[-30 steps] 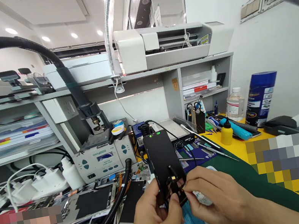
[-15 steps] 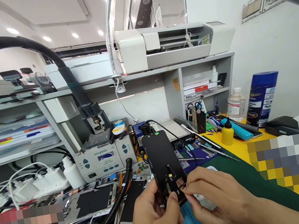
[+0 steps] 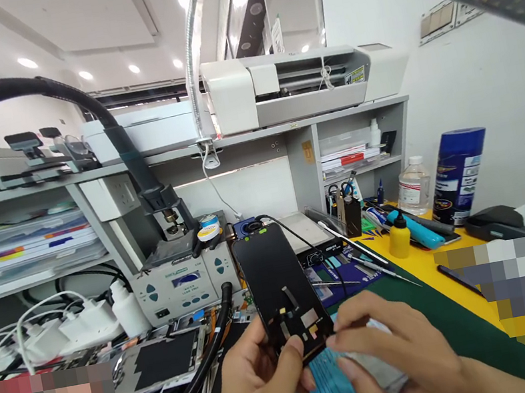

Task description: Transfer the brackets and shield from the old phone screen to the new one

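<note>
My left hand (image 3: 267,382) grips a black phone screen (image 3: 273,269) by its lower left part, thumb on the face turned towards me and fingers behind. The screen is tilted upright, with ribbon cables and small gold and silver patches on its lower half and green tabs at the top edge. My right hand (image 3: 394,342) is at the screen's lower right corner, thumb and index fingertips slightly apart with nothing visible between them. Whether a fingertip touches the edge I cannot tell. Below both hands lies a blue printed packet (image 3: 333,384), with crumpled clear wrapping beside it.
A grey hot-air station (image 3: 186,281) stands behind on the left, its black hose (image 3: 209,355) crossing the bench. Phone parts (image 3: 164,359) lie on the left. On the right are a yellow bottle (image 3: 399,237), a blue spray can (image 3: 462,175) and a green mat (image 3: 444,306).
The screen has shifted left and towards me, showing more of its lower face. My right fingers have parted from their pinch at its right edge. A black cable on the screen lies differently.
</note>
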A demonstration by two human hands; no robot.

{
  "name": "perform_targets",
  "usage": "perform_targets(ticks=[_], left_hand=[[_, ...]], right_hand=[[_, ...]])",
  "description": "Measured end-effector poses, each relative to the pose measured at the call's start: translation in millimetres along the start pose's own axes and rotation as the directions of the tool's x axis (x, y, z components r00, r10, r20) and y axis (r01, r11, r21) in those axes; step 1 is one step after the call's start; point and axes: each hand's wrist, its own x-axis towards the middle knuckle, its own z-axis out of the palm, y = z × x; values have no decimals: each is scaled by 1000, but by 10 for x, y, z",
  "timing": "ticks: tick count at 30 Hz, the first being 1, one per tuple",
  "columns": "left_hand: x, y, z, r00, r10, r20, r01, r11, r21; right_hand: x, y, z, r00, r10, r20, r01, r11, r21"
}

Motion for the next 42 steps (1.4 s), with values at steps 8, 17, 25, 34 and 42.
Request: perform_targets(ticks=[8,17,25,34,42], left_hand=[[-16,31,25,997,-1,72,4,999,-48],[-16,6,-12,971,1,241,19,997,-80],[-16,-1,9,963,3,269,29,993,-114],[41,48,-101,901,-8,434,124,963,-238],[39,-17,-24,983,3,183,34,980,-196]], right_hand=[[177,19,-13,575,551,605,-818,366,444],[108,68,53,457,546,702,-886,209,415],[125,37,64,486,566,666,-867,213,451],[141,3,36,490,549,677,-853,143,502],[129,49,43,501,568,654,-847,167,504]])
